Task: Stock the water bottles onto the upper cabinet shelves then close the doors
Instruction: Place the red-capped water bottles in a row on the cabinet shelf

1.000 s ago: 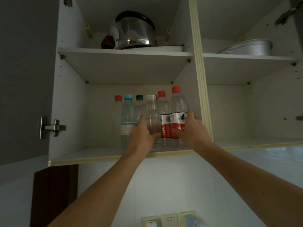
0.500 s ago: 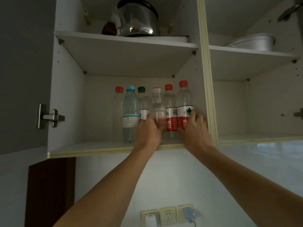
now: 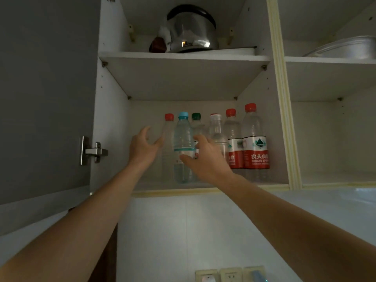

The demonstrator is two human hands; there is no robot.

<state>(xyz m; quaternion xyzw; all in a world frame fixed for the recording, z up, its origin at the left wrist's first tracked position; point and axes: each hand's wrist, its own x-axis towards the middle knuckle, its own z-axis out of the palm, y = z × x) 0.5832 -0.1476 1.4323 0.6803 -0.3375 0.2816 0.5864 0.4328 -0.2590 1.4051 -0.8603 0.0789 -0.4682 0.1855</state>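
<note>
A: What's nearest?

B: Two bare forearms are reaching up from the bottom corners. Below them, wall sockets [image 3: 230, 275] are showing at the lower edge.

A: And the hands?

B: The left hand [image 3: 144, 146] is hanging open in front of the lower shelf [image 3: 175, 192], fingers spread and loosely curved, holding nothing. Its fingertips are lying just beside the red-capped bottle [image 3: 168, 139] at the left end of the row; I can't tell if they're touching. The right hand [image 3: 205, 159] is curling round the blue-capped bottle [image 3: 183, 143], thumb under its label, fingers passing behind it.

A: Where are the bottles sitting?

B: All are standing upright on the lower shelf of the left compartment. Right of the blue cap, a green-capped bottle [image 3: 196, 123] is standing behind, then a clear bottle [image 3: 216, 131], then two red-labelled bottles [image 3: 256, 145] beside the divider [image 3: 284, 119].

A: And the doors?

B: The grey door [image 3: 44, 98] on the left is standing open, its hinge [image 3: 92, 151] showing.

A: Farther up?

B: A steel kettle [image 3: 191, 31] is sitting on the upper shelf [image 3: 183, 58], and a metal pan [image 3: 345, 48] is resting in the right compartment
</note>
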